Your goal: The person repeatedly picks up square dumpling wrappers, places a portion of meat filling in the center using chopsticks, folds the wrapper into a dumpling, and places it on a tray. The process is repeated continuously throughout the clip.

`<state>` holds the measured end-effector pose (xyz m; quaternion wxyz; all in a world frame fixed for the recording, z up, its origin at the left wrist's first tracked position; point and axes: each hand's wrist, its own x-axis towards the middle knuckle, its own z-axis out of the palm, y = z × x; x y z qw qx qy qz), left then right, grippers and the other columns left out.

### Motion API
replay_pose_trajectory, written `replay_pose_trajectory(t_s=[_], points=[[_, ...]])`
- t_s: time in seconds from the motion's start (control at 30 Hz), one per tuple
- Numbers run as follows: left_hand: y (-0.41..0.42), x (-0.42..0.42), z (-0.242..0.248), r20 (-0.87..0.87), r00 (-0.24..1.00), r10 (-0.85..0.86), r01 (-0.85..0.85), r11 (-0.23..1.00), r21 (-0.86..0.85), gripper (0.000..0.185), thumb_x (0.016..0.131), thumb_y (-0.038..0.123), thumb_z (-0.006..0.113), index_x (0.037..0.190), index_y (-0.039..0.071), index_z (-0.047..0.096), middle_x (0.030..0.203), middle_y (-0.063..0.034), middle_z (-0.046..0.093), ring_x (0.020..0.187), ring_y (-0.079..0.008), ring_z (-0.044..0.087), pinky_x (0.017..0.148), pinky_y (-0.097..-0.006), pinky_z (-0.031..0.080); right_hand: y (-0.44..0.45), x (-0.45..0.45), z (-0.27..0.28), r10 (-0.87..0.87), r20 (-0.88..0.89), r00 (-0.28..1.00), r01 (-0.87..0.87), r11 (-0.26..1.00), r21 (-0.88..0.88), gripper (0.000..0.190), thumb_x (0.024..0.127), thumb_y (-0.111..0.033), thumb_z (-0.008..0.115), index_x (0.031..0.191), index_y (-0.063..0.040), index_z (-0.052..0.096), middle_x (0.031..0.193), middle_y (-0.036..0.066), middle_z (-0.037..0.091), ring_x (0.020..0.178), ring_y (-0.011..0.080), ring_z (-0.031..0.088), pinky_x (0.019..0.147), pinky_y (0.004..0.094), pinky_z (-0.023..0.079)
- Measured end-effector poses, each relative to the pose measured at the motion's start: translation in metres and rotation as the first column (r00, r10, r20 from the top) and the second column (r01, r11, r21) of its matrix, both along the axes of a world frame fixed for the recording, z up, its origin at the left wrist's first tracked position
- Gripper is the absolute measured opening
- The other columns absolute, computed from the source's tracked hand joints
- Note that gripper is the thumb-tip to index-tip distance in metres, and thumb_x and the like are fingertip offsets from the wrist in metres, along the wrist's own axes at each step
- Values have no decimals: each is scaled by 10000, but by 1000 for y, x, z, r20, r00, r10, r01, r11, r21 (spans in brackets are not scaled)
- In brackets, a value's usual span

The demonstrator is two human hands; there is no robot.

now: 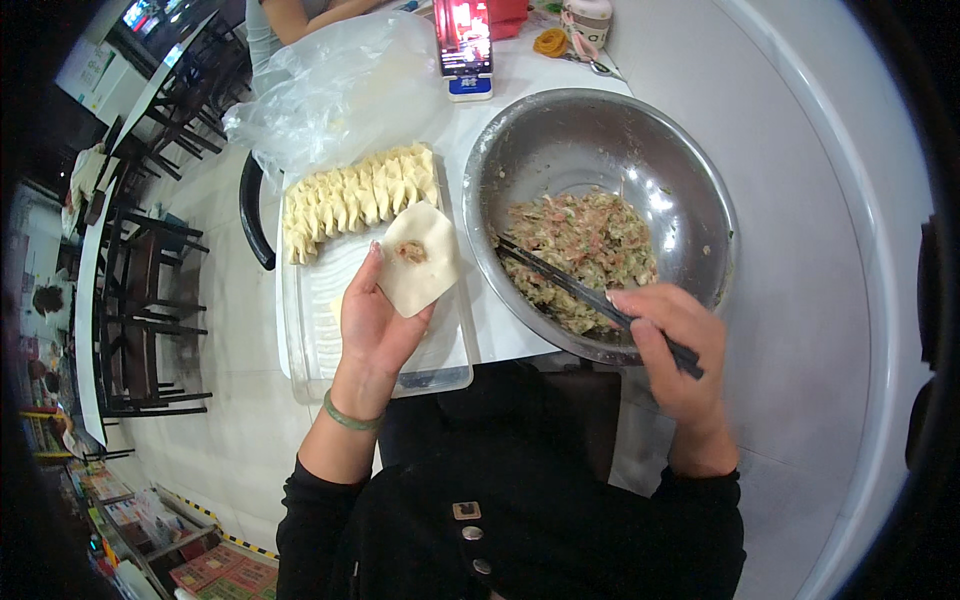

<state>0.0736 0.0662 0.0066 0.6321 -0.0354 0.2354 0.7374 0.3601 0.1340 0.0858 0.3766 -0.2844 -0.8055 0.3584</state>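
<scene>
My left hand [382,322] holds a flat dough wrapper [427,281] with a small dab of minced filling [410,251] on it. In my right hand [671,345] is a pair of dark chopsticks [574,285], whose tips reach into the chopped meat and vegetable filling [592,240]. That filling lies in the lower part of a wide stainless steel bowl [675,157]. Folded dumplings [360,191] stand in close rows at the far end of a clear plastic tray [461,337]. The near part of the tray lies partly behind my left hand and the wrapper.
Beyond the dumplings lies a clear plastic bag [345,90]. A lit phone [463,37] stands on a holder near scissors [602,69] and a lidded container [587,19]. Another person's arm [311,22] rests at the far edge. Dark chairs [146,322] stand to the left.
</scene>
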Motion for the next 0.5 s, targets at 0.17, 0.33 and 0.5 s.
replay_pose_trajectory(t_s=[0.17,0.33,0.5], points=[[3,8,8,-30,998,50,-53,996,-77,440,1008,315,395,1315,7,465,1340,-144,519,1247,-300,490,1087,-434,365,-21,10,-20,-51,-65,997,54,998,43,187,837,26,561,999,43,653,973,190,673,841,261,669,745,314,525],[2,12,9,-9,1000,-2,2,1000,-27,446,1010,313,385,1320,0,457,1341,-142,518,1250,-297,488,1091,-435,360,-39,18,-36,-110,-195,975,131,986,102,196,890,-86,525,964,57,636,954,221,669,796,278,677,713,342,546],[-7,10,2,75,993,-86,76,989,125,434,1008,325,394,1304,18,479,1300,-123,550,1209,-282,522,1057,-422,397,-51,17,-37,-82,-318,945,114,990,86,209,923,-131,493,966,38,608,944,238,665,782,322,676,702,391,558]])
